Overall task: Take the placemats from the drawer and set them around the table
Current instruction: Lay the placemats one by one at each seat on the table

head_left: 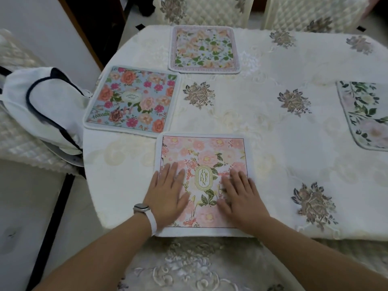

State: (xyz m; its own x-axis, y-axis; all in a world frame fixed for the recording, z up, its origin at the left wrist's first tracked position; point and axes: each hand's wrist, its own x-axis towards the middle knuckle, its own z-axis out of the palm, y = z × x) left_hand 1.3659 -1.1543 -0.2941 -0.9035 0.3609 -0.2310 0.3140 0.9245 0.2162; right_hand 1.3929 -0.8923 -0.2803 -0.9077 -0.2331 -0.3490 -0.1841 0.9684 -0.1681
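The pink placemat (202, 152), with GARDEN printed in an oval at its middle, lies flat at the near edge of the table (283, 148). Both hands rest palm-down on its near half, the left hand (168, 196) to the left of the oval and the right hand (241, 198) to the right of it. The fingers (178, 175) of both hands are straight and a little spread. They press on the cloth and grasp nothing; the mat lies under them. A watch (141, 207) on a white strap sits on the left wrist.

Beyond the pink placemat and to its left lies a blue placemat (132, 99) with red and orange flowers, its near corner just beside the pink one's far-left corner. Farther beyond sits a pale flowered placemat (204, 49). Well to the right of the pink placemat, a green-leaved placemat (367, 114) runs out of view. To its left, off the table, a white bag (42, 108) with dark trim rests on a quilted chair (21, 143).
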